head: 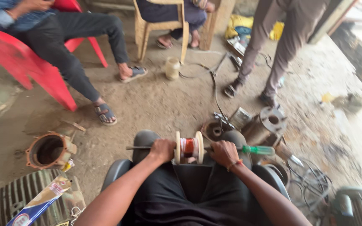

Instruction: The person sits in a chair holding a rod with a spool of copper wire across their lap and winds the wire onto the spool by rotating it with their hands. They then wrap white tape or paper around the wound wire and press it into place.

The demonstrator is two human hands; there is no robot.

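Both forearms reach forward over the person's lap, wrists level. Left hand [161, 150] is a closed fist around a thin dark metal rod [138, 147]. Right hand [223, 153] is fisted on the same axis, next to the green translucent screwdriver handle [258, 150]. Between the hands, above the knees: cream plastic spool [188, 147] with round flanges and red-orange wire. Beyond, on the dirt floor [160, 100]: rusty round motor housing [49, 150], metal parts [269, 121], red plastic chair [26, 62].

Spool [188, 147] between my left hand [162, 150] and right hand [224, 153], over my knees. Motor housing [50, 150] on floor left; metal parts [269, 121] ahead right.
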